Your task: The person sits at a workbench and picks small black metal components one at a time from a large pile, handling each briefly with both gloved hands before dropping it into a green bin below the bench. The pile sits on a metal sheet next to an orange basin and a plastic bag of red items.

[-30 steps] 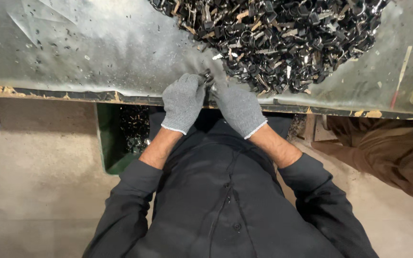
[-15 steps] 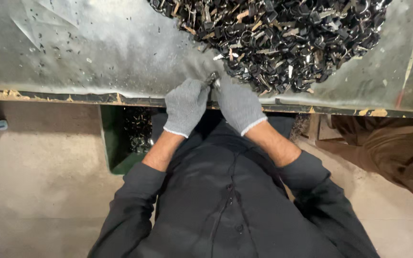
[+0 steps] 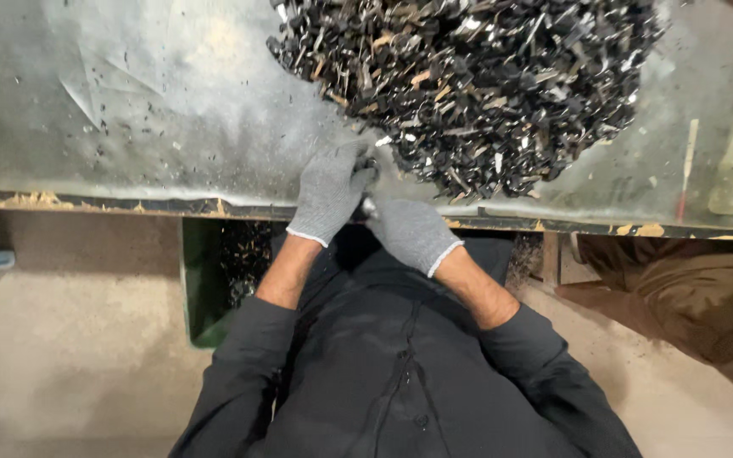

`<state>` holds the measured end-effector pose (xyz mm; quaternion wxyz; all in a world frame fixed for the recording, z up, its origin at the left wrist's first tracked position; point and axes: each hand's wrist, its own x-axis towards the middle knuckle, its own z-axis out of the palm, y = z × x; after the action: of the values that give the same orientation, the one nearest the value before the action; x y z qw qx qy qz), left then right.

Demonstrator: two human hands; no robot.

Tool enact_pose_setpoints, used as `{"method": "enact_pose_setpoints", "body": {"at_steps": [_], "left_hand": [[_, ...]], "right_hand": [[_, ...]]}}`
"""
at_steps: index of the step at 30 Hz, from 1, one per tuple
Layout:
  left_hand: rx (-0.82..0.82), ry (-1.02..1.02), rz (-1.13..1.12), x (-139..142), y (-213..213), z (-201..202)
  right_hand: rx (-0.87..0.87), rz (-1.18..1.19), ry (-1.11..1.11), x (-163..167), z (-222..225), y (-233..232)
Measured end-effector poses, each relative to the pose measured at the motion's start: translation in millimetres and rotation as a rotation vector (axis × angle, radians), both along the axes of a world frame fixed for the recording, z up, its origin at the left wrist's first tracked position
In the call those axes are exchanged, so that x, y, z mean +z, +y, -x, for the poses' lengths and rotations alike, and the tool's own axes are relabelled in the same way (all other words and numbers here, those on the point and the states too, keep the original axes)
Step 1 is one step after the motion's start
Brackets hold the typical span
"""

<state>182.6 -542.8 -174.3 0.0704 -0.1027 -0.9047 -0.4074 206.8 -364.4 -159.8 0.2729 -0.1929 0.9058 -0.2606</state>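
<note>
My left hand (image 3: 330,193), in a grey knit glove, lies on the table (image 3: 129,110) with its fingers curled at the near edge of the pile (image 3: 477,85); they seem to pinch a small dark piece (image 3: 368,163), though the glove hides most of it. My right hand (image 3: 413,233), gloved the same, sits just beside the left at its 5 o'clock, over the table's front edge; its fingers are tucked under and I cannot tell whether they hold anything. The two hands almost touch.

The pile is a heap of small black and shiny metal bits, filling the table from 12 to 2 o'clock of my hands, its lower tip right at my left fingertips. Loose dark specks are scattered over the grey sheet on the table toward 10 o'clock.

Below the table edge, at 8 o'clock of my hands, stands a green bin (image 3: 201,288) with more dark bits in it. At 3 o'clock, under the table, lies brown cloth (image 3: 689,297).
</note>
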Motion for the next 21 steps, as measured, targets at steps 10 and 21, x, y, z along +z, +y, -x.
{"method": "enact_pose_setpoints", "body": {"at_steps": [10,21], "left_hand": [[0.069,-0.174,0.171,1,0,-10],[-0.078,-0.072,0.203,3,0,-4]], "right_hand": [[0.012,-0.167,0.285,4,8,13],[-0.156,-0.002,0.118,15,26,3]]}}
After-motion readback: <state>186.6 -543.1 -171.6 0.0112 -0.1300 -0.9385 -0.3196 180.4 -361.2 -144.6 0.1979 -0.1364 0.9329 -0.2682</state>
